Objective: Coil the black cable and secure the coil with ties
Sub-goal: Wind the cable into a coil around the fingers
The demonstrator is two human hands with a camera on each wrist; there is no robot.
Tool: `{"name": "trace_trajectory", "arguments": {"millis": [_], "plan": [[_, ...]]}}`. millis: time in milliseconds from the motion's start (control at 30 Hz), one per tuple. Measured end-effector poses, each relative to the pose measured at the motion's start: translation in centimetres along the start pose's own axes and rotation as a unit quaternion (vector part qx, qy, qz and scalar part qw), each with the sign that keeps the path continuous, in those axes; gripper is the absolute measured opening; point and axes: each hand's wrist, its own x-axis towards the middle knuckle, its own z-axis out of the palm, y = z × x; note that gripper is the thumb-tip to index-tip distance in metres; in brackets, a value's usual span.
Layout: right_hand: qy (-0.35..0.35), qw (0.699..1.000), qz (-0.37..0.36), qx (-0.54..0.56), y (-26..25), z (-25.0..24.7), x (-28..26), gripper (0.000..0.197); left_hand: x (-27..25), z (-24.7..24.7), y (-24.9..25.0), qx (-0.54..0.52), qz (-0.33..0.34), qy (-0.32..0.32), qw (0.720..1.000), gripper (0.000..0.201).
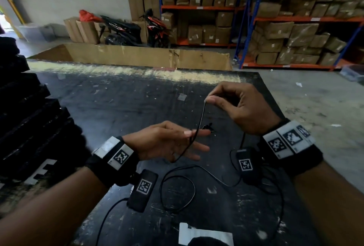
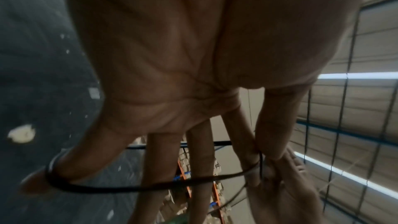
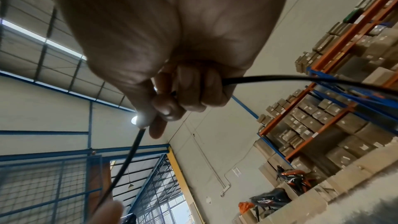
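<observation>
The right hand [image 1: 242,108] pinches the thin, glossy black cable [image 1: 201,119] between thumb and forefinger, its other fingers curled in behind, and holds that pinch raised above the table. From there the cable drops taut and nearly straight to the left hand [image 1: 169,143], whose fingers are spread and almost flat, palm turned inward; the left wrist view shows a turn of the cable looped round the outside of the little finger and across the front of the other fingers toward the thumb side, so the hand serves as a former for the coil and does not clench it. Below the hands the rest of the cable lies slack in a couple of wide, loose curves on the scuffed, matte black tabletop [image 1: 118,108], which is flecked with pale scraps and bits of tape. No ties can be made out with certainty; a small dark object just beyond the left fingertips is too unclear to name. The likely trouble from here is that the smooth, springy cable slides off the open, straight fingers if tension slackens, undoing the first loop; the slack on the table could also cross itself and kink or knot as it is drawn up.
</observation>
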Motion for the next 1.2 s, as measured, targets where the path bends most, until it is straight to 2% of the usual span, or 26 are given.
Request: {"name": "trace_trajectory", "arguments": {"millis": [133, 233, 333, 467, 633, 733, 833, 967, 1133, 1200], "plan": [[0.007, 0.997, 0.020, 0.071, 0.6, 0.4, 0.3, 0.011, 0.2, -0.3, -0.4, 0.016, -0.024, -0.013, 0.999, 0.046], [0.021, 0.996, 0.030, 0.086, 1.1, 0.9, 0.5, 0.016, 0.3, -0.3, -0.3, -0.020, -0.019, -0.061, 0.998, 0.047], [-0.023, 0.992, 0.066, 0.104, 2.8, 2.1, -0.1, 0.019, 0.5, -0.1, 0.4, -0.083, 0.026, -0.113, 0.990, 0.048], [-0.081, 0.972, 0.118, 0.188, 3.9, 5.2, -2.4, 0.028, 0.1, -0.4, 2.5, -0.147, 0.135, -0.125, 0.972, 0.045], [-0.088, 0.957, 0.187, 0.203, 4.1, 8.2, -5.4, 0.025, -0.8, -1.9, 5.9, -0.175, 0.240, -0.027, 0.955, 0.042], [-0.112, 0.961, 0.187, 0.168, 3.1, 8.3, -6.4, 0.027, -1.1, -2.8, 6.9, -0.160, 0.273, 0.050, 0.947, 0.041], [-0.099, 0.962, 0.192, 0.165, 1.6, 6.9, -6.4, 0.023, -1.1, -3.7, 6.9, -0.124, 0.270, 0.115, 0.948, 0.045], [-0.105, 0.980, 0.136, 0.100, -0.9, 4.4, -5.4, 0.022, -0.9, -4.3, 5.6, -0.065, 0.222, 0.177, 0.957, 0.046], [-0.094, 0.994, 0.058, -0.024, -3.4, 1.3, -2.4, 0.017, -0.3, -3.2, 3.2, 0.020, 0.103, 0.159, 0.982, 0.040], [-0.094, 0.992, 0.041, -0.067, -3.5, 0.5, -1.1, 0.014, -0.2, -2.4, 2.4, 0.043, 0.077, 0.140, 0.986, 0.040]]}}
